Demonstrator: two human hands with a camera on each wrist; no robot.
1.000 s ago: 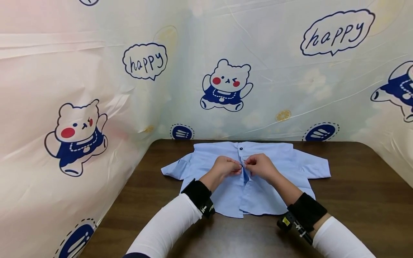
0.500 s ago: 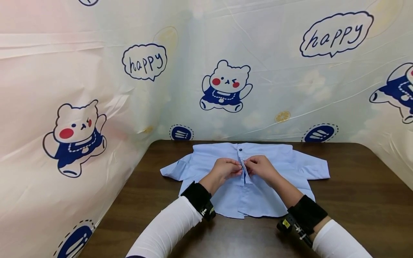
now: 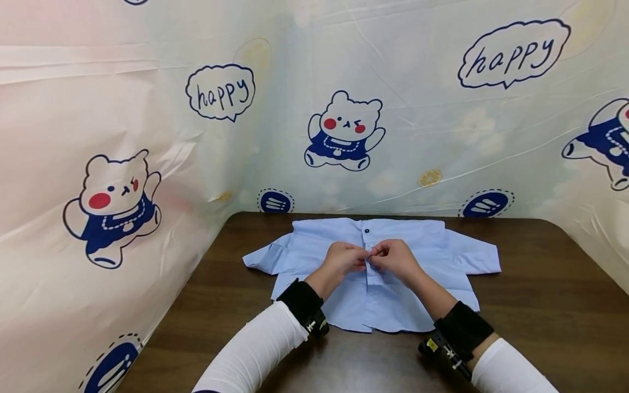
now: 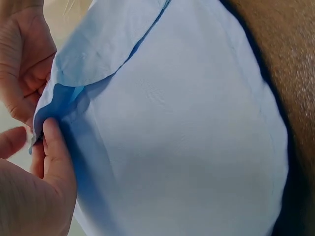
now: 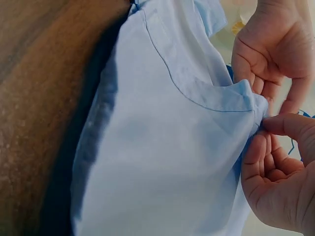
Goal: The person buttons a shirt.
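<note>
A light blue short-sleeved shirt (image 3: 410, 308) lies spread on the table, its front placket running down the middle. Near the collar end shows one dark button (image 3: 367, 231). My left hand (image 3: 341, 257) pinches the placket edge between thumb and fingers. Directly opposite, my right hand (image 3: 397, 257) pinches the other side of the placket, the fingertips of both hands meeting there. In the left wrist view, the shirt front (image 4: 182, 108) is lifted into a fold at the fingers. The right wrist view has thumb and fingers of the right hand (image 5: 283, 184) at the cloth edge; whatever lies between them is hidden.
The brown wooden table (image 3: 545, 327) extends around the shirt on all sides. Behind and to the left hangs a printed cloth backdrop (image 3: 417, 120) with cartoon bears. Black straps with small cameras (image 3: 318, 323) sit on both wrists.
My right hand has moved slightly left, so its fingertips now meet those of the left hand. The dark gap in the placket below the fingers has narrowed.
</note>
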